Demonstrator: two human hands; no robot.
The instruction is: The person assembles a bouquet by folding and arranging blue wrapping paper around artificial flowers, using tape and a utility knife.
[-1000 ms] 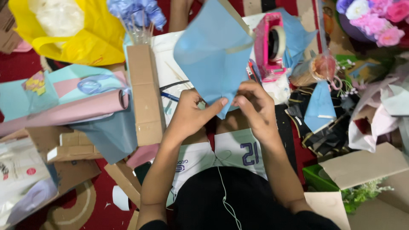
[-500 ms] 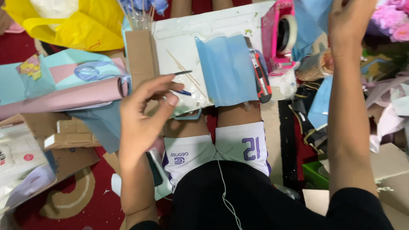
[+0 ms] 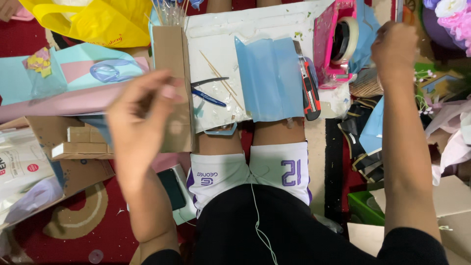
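A folded light-blue paper sheet lies on a white board across my knees. A red and black utility knife rests along the sheet's right edge. My left hand hovers, blurred, over a long cardboard box left of the board, fingers loosely curled, holding nothing I can see. My right hand is raised at the far right, just beside a pink tape dispenser. Its fingers curl in, and I cannot tell whether they hold anything.
Black-and-blue scissors and thin wooden skewers lie on the board. A yellow plastic bag, pink and teal paper rolls and cardboard pieces crowd the left. Artificial flowers, more paper and a green tray fill the right.
Both hands let go of the blue sheet, which now lies folded on the board. My right hand went up to the right by the tape dispenser. My left hand drifted left.
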